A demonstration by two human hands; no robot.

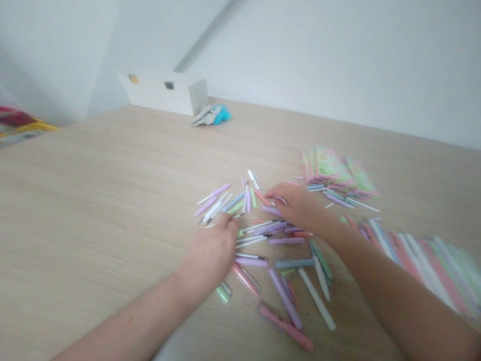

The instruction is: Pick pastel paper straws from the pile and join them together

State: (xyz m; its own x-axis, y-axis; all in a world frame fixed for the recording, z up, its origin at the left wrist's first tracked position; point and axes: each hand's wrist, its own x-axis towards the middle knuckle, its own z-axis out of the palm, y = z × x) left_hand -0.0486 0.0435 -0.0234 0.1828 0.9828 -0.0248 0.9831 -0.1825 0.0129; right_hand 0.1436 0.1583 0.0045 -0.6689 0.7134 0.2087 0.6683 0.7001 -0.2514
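Observation:
A loose pile of pastel pens and pen parts (pixel 270 240) lies scattered on the wooden table (pixel 93 200): pink, purple, green, blue and white. My left hand (pixel 212 250) rests on the pile's left side, fingers curled down onto the pens near a white one. My right hand (pixel 296 205) lies over the pile's upper right, fingertips pinched at a pink pen piece (pixel 263 198). The picture is blurred, so what each hand holds is unclear.
A stack of pink and green packets (pixel 334 173) sits beyond my right hand. A row of assembled pastel pens (pixel 421 260) lies at the right. A white box (pixel 165 93) and a grey-blue cloth (pixel 212 115) stand at the back. Colourful items (pixel 18 123) lie far left.

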